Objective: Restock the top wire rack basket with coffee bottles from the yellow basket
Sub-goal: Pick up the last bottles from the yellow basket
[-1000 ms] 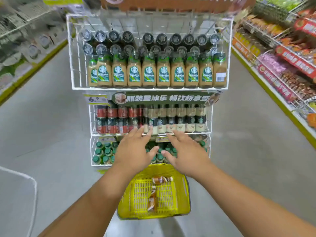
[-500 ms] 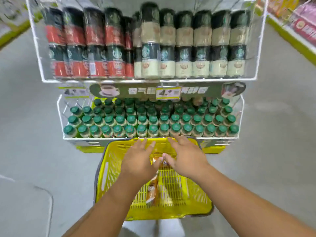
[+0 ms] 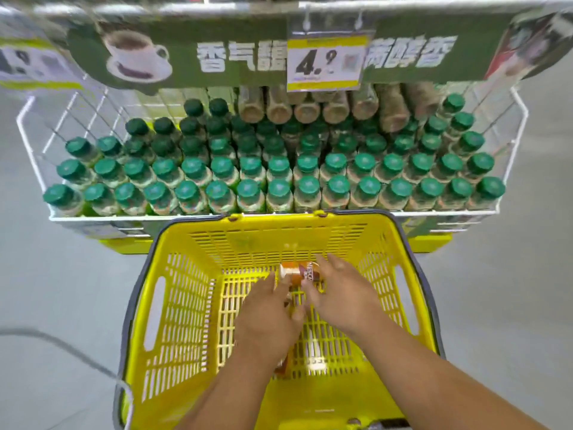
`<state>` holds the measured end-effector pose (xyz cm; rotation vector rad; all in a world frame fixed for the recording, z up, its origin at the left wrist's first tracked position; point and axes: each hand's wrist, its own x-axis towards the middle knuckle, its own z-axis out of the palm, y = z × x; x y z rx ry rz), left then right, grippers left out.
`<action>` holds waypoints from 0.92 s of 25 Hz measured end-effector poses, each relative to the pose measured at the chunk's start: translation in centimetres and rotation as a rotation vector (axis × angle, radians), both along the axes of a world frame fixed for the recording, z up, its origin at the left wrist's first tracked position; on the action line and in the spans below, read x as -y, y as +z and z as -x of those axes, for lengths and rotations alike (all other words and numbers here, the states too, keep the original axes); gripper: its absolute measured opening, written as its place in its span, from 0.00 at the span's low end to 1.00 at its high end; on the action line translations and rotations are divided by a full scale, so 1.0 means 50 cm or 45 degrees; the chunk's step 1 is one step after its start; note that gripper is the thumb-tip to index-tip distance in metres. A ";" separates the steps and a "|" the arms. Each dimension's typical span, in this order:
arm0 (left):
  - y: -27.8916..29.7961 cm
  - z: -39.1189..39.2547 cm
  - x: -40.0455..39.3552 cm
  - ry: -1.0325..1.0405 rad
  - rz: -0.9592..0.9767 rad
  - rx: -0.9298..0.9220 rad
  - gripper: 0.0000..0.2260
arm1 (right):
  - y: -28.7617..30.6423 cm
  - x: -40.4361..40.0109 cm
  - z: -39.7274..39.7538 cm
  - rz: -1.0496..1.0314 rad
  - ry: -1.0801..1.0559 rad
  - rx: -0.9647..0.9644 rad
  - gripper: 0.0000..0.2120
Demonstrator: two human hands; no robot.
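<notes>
A: Your left hand [image 3: 268, 318] and right hand [image 3: 342, 293] are both down inside the yellow basket [image 3: 173, 305], close together over its floor.

B: Grip?

A: Right fingers spread, reaching over a coffee bottle [image 3: 299, 271] lying on its side at the far end. Left fingers lightly bent near a second bottle [image 3: 282, 366], mostly hidden under your wrist. Can't tell whether either hand has closed on anything.

B: Surroundings?

A: Wire rack basket [image 3: 513, 97] of green-capped bottles [image 3: 279, 187] just beyond; price tag [image 3: 324, 62] above.

Both hands [image 3: 310, 305] reach coffee bottles [image 3: 299, 272] inside yellow basket [image 3: 173, 305].
</notes>
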<state>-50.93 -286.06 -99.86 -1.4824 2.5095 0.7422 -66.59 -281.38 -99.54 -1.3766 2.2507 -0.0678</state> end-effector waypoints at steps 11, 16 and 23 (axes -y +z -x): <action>-0.095 -0.042 -0.013 0.233 -0.306 -0.009 0.34 | -0.142 0.018 0.004 0.074 -0.603 0.374 0.28; -0.112 -0.045 -0.009 0.331 -0.530 0.005 0.28 | -0.182 0.091 -0.006 0.193 -1.565 1.236 0.28; -0.143 -0.041 -0.015 0.364 -0.579 0.047 0.16 | -0.204 0.125 -0.026 0.239 -1.835 1.634 0.30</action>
